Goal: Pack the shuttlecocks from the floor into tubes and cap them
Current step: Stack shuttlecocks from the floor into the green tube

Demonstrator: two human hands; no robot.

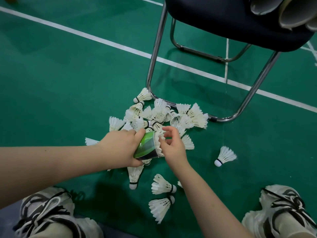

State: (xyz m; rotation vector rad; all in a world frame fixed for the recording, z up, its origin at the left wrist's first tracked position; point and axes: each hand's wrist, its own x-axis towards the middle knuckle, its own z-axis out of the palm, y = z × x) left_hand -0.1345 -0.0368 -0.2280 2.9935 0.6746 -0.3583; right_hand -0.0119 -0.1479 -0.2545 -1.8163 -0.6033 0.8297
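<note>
My left hand (123, 147) grips a green and black shuttlecock tube (147, 146), its mouth pointing right. White feathers of a shuttlecock (158, 145) stick out of that mouth. My right hand (171, 144) is at the mouth, fingers curled against those feathers. Behind both hands lies a pile of white shuttlecocks (163, 115) on the green floor. Several more lie loose in front, such as one shuttlecock (134, 176) below the tube and another (224, 156) off to the right.
A dark chair (240, 21) on chrome legs (154, 54) stands right behind the pile, with open tubes (291, 14) lying on its seat. My two shoes (46, 215) (283, 208) flank the loose shuttlecocks. White court lines (103, 41) cross the floor.
</note>
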